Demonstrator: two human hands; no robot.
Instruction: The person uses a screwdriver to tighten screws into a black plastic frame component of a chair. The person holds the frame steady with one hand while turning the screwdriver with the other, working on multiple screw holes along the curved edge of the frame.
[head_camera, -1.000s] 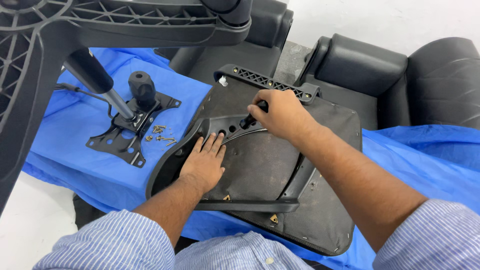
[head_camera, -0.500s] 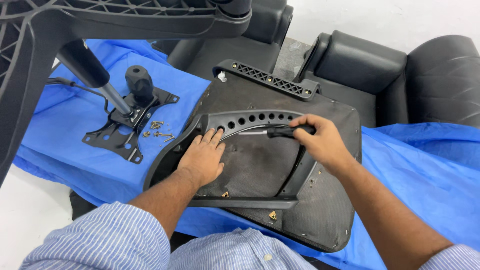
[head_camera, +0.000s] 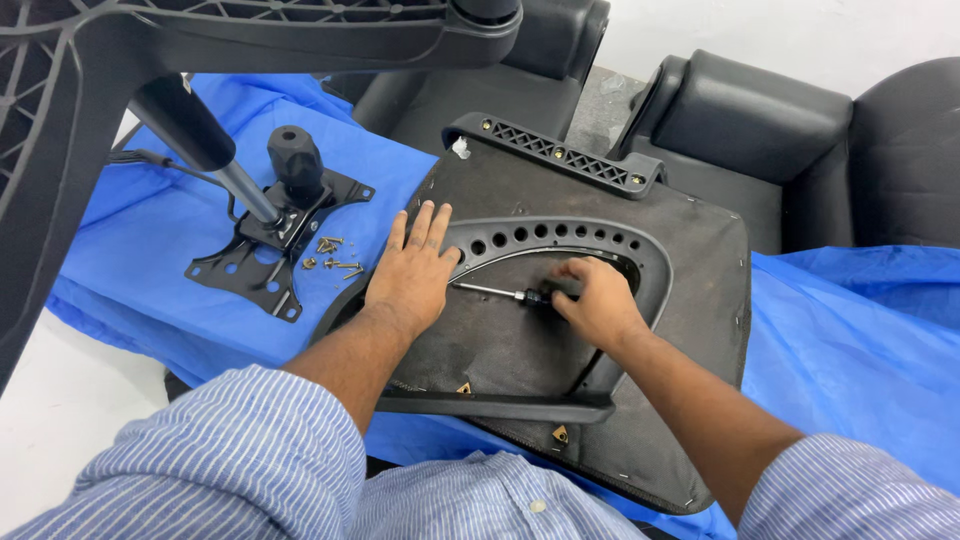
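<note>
An upturned black chair seat (head_camera: 690, 260) lies on a blue sheet (head_camera: 850, 340). On it rests a black plastic armrest frame (head_camera: 560, 238) with a curved row of holes. My left hand (head_camera: 415, 268) lies flat, fingers spread, on the frame's left end. My right hand (head_camera: 600, 300) grips the dark handle of a screwdriver (head_camera: 500, 292). Its metal shaft lies nearly flat and points left toward my left hand.
A black tilt plate with a knob (head_camera: 275, 235) and several loose screws (head_camera: 330, 255) lie on the sheet at left. A gas cylinder (head_camera: 205, 145) and chair base (head_camera: 200, 35) hang over the upper left. Black cushioned chair parts (head_camera: 760, 115) stand behind.
My right hand has moved from the frame's upper curve down to the seat's middle, now holding the screwdriver low and flat. My left hand has stayed pressed on the frame's left end.
</note>
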